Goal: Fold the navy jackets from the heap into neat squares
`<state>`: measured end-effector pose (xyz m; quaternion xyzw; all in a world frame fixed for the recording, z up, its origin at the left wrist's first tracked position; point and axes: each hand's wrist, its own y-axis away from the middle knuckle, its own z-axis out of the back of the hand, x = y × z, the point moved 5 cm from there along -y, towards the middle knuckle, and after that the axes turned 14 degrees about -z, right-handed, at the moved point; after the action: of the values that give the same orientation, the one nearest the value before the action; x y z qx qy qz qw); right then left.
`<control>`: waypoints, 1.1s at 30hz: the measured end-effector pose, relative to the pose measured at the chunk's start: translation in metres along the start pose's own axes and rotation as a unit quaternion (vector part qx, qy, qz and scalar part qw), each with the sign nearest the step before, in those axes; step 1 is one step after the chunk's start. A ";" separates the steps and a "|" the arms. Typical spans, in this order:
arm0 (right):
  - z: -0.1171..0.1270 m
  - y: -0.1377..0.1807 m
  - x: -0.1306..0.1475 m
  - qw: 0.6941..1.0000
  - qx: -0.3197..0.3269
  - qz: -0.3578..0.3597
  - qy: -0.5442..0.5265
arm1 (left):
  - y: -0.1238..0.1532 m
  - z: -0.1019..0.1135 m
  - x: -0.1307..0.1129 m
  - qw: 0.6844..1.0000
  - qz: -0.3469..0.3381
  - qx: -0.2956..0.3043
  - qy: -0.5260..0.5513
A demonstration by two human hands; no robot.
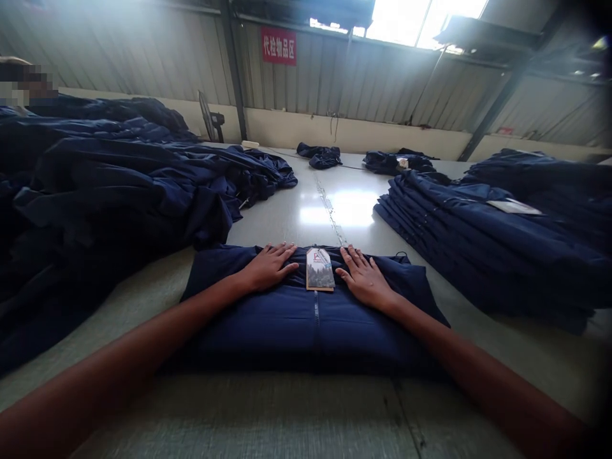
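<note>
A folded navy jacket-like garment [268, 325] lies flat on the table right in front of me, with a short zipper line down its middle. On its upper part rests a paper hang tag [320, 271] with a forest picture. My left hand [271, 266] presses flat on the cloth left of the tag, fingers stretched out. To the right of the tag, my right hand [366, 277] also lies flat with its fingers spread. Neither hand grips the cloth. A small dark cord loop [401, 256] sticks up at the garment's far right edge.
A big loose heap of navy garments [119, 185] covers the left side. Neatly folded garments form a stack [459, 236] at the right, with a tag on top. Farther back lie small navy bundles [319, 155]. A fan [210, 119] stands by the wall. Someone is partly visible far left.
</note>
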<state>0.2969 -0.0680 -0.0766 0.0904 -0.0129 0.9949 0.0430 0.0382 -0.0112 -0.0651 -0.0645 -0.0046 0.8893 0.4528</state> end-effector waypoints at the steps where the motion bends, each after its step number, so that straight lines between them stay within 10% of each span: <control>1: -0.004 -0.002 -0.003 1.000 0.006 -0.012 -0.014 | 0.001 -0.004 0.005 1.000 0.005 0.001 0.014; 17: 0.009 -0.062 -0.006 0.997 0.036 0.016 -0.073 | -0.016 0.008 0.027 0.998 0.054 0.026 0.009; 33: 0.002 -0.060 -0.081 0.998 0.005 -0.053 0.018 | 0.042 0.001 0.063 0.991 0.133 -0.001 0.022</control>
<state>0.3823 -0.0150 -0.0884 0.0737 -0.0021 0.9927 0.0951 -0.0321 0.0145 -0.0742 -0.0843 0.0132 0.9400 0.3304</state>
